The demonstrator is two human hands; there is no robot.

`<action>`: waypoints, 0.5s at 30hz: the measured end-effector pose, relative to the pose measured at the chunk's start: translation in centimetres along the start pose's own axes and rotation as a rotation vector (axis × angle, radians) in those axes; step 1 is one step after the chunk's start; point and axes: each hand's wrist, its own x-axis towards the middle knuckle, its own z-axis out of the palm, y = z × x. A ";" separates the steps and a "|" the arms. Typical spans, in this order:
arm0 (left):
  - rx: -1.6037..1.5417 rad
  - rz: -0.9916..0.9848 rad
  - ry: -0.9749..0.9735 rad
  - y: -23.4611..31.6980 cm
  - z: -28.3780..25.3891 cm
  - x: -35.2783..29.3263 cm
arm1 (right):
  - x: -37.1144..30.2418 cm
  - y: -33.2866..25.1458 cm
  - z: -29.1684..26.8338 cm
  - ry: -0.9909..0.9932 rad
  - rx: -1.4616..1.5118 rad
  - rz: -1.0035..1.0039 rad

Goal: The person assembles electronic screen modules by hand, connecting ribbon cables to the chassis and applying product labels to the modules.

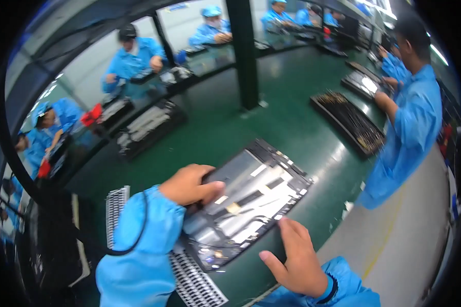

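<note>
A flat, dark, laptop-sized panel [246, 199] with a shiny silver inner face lies tilted before me. Tape pieces, small connectors and thin cables run along its edges. My left hand [192, 187] grips its left edge, thumb on top and fingers out of sight beneath. At the lower right edge, my right hand [297, 256] is open, thumb apart; its fingertips are close to the rim, and whether they touch it I cannot tell. Partly under the panel is a white keyboard-like grid [197, 281] with dark keys. A black cord [143, 225] crosses my left sleeve.
The green table [287, 87] carries a dark post [242, 56]. A black tray [348, 123] of thin rods lies right, near a standing person [412, 112] in blue. Another component tray [148, 128] lies left. Dark panels [56, 240] stand lower left. Several co-workers sit beyond the frame.
</note>
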 end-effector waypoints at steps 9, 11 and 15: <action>-0.290 0.027 0.011 1.8 -2.7 1.9 | 4.8 0.6 3.1 0.491 0.624 0.070; -0.270 -0.008 0.091 2.6 -5.0 1.2 | 7.2 -1.9 1.3 0.497 0.656 -0.075; -0.221 -0.107 0.396 2.4 -11.8 -5.3 | 12.4 -9.2 2.3 0.270 1.002 -0.218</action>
